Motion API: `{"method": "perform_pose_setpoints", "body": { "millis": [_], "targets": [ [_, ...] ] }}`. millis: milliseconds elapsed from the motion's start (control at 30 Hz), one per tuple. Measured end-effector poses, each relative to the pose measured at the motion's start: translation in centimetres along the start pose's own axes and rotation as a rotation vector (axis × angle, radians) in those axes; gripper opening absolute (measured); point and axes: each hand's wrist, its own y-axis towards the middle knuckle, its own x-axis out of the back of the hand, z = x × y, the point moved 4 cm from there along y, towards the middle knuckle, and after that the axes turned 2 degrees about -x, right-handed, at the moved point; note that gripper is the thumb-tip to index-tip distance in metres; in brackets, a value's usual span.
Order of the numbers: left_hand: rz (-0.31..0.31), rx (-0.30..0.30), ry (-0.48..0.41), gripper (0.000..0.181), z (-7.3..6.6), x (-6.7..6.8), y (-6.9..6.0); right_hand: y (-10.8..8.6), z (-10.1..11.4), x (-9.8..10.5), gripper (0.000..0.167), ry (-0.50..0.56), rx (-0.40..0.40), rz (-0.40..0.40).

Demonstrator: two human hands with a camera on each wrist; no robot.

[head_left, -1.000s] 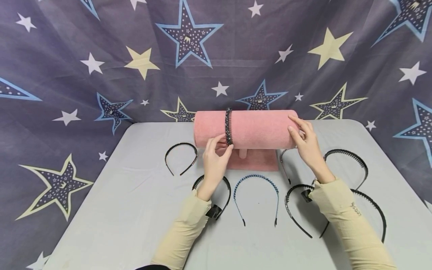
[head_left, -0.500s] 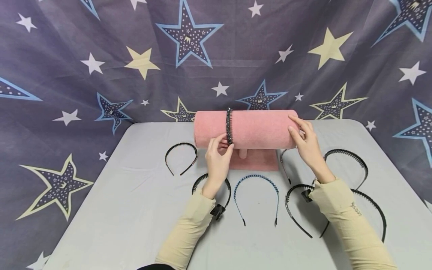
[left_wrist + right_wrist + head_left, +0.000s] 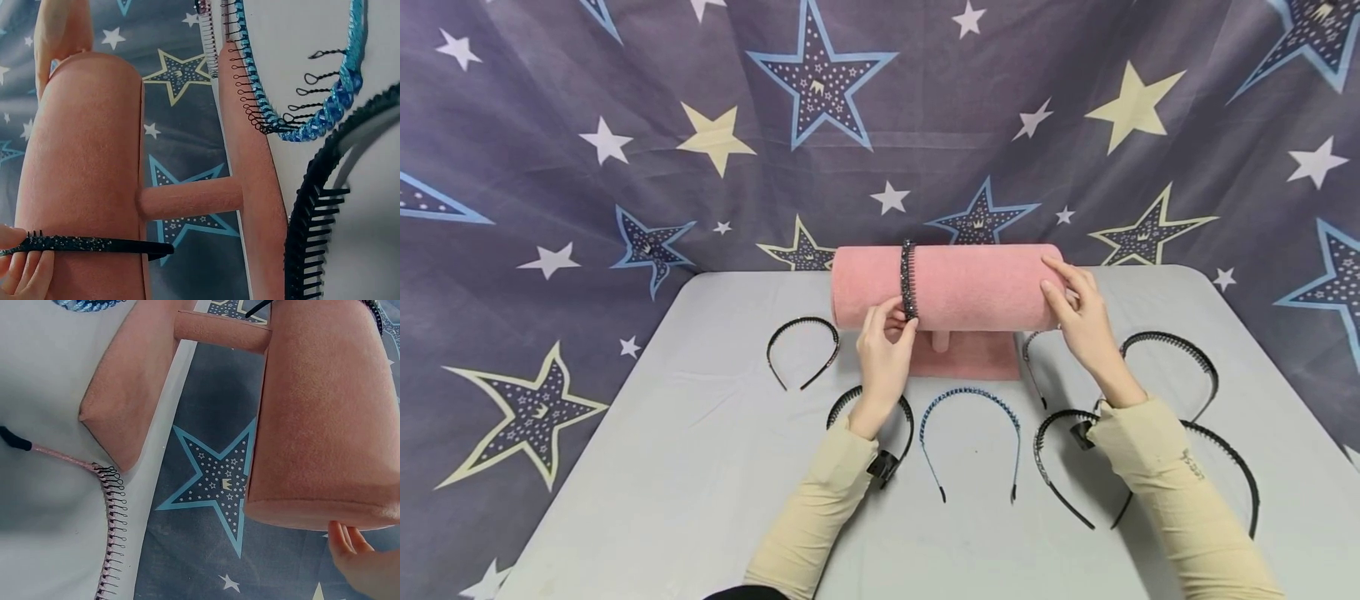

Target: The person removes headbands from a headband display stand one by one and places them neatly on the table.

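Note:
A pink velvety headband stand [image 3: 985, 287], a horizontal roll on a post and base, stands at the table's back edge. A black headband [image 3: 908, 279] with glittery stones and comb teeth sits over the roll, left of its middle. My left hand [image 3: 882, 358] pinches its near end between thumb and fingers; in the left wrist view the fingertips [image 3: 28, 272] touch the headband [image 3: 94, 244] against the roll. My right hand [image 3: 1084, 329] rests on the roll's right end, thumb and index finger spread. In the right wrist view its fingertips [image 3: 345, 536] touch the end face.
On the grey table [image 3: 685, 467] lie a blue braided headband [image 3: 970, 392], a small dark headband [image 3: 802, 319] at left and a black one [image 3: 910, 412] under my left wrist. Several more, including a black headband [image 3: 1195, 354], lie at right, partly behind my right arm. A star-patterned curtain [image 3: 880, 108] hangs behind.
My left hand and forearm have shifted slightly right since a second ago, still pinching the black headband. The right hand and the stand look unmoved.

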Motion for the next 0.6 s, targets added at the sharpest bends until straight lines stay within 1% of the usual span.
{"method": "perform_pose_setpoints", "body": {
  "millis": [267,600],
  "targets": [
    [-0.01,-0.019,0.012,0.027,0.2,0.6,-0.1,0.0,0.1,-0.1,0.036,0.0,-0.003,0.005],
    [-0.044,-0.047,0.029,0.027,0.7,1.4,0.0,0.0,0.1,0.0,0.036,-0.008,0.003,0.004]
  ]
}}
